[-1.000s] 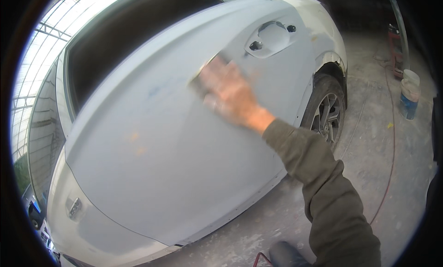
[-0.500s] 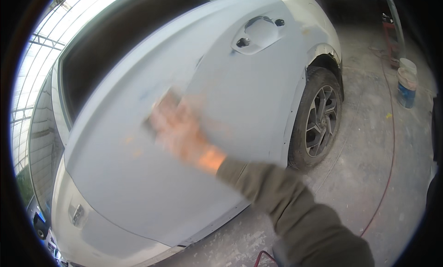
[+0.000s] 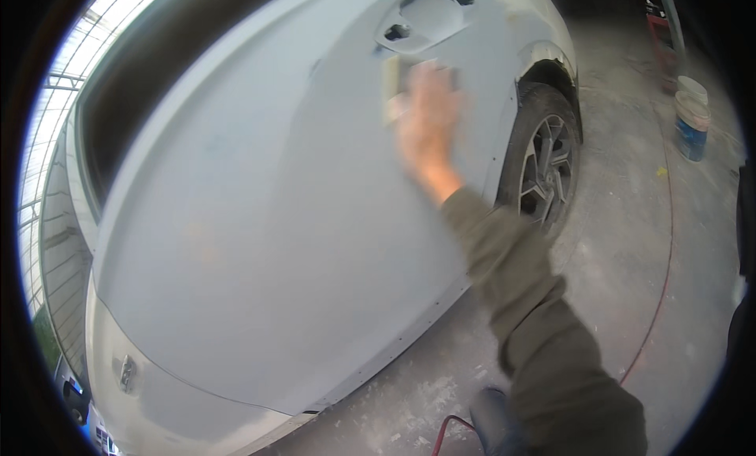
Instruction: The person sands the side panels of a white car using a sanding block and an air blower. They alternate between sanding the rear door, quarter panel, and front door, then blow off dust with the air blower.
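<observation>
Olive-green sleeve comes up from the bottom edge, and at the end of it the right hand (image 3: 426, 129) is pressed flat against a sanding block (image 3: 396, 86), fingers spread over it and holding it onto the car door (image 3: 276, 220). Hand's motion-blurred so finger detail is mushy, but it's clearly gripping the block. Block sits high on the matte grey primed door panel, just below the door handle recess (image 3: 421, 19). Left hand isn't in the shot at all. Right of the hand there's the rear wheel (image 3: 547, 168) with its alloy rim, on a dusty concrete floor (image 3: 622, 243). A thin red hose (image 3: 657, 298) snakes across that floor, and further back a white-and-blue bucket (image 3: 693, 117) stands by itself.
</observation>
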A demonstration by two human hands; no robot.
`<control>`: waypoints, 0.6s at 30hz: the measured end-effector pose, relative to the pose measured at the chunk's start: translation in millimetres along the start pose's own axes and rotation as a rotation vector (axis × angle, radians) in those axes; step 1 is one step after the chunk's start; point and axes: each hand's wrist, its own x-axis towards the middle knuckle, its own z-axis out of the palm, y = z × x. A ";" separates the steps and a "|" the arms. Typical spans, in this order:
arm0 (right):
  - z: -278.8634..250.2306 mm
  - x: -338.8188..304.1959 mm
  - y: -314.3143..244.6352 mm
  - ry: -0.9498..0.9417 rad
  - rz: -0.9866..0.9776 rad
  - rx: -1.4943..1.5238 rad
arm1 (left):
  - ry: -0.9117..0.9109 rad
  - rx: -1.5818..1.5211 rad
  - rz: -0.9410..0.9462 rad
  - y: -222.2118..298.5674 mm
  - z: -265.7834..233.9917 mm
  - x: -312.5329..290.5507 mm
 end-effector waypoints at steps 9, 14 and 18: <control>-7.4 -220.2 -84.2 -0.460 -0.860 0.414 | -0.089 -0.003 0.052 0.7 59.7 -3.9; -37.3 -89.4 44.9 -0.312 -0.255 0.019 | -0.059 -0.022 0.105 2.9 21.4 0.1; -15.7 -167.0 -36.6 -0.171 0.083 0.179 | 0.039 -0.066 0.096 -1.0 -0.8 -3.9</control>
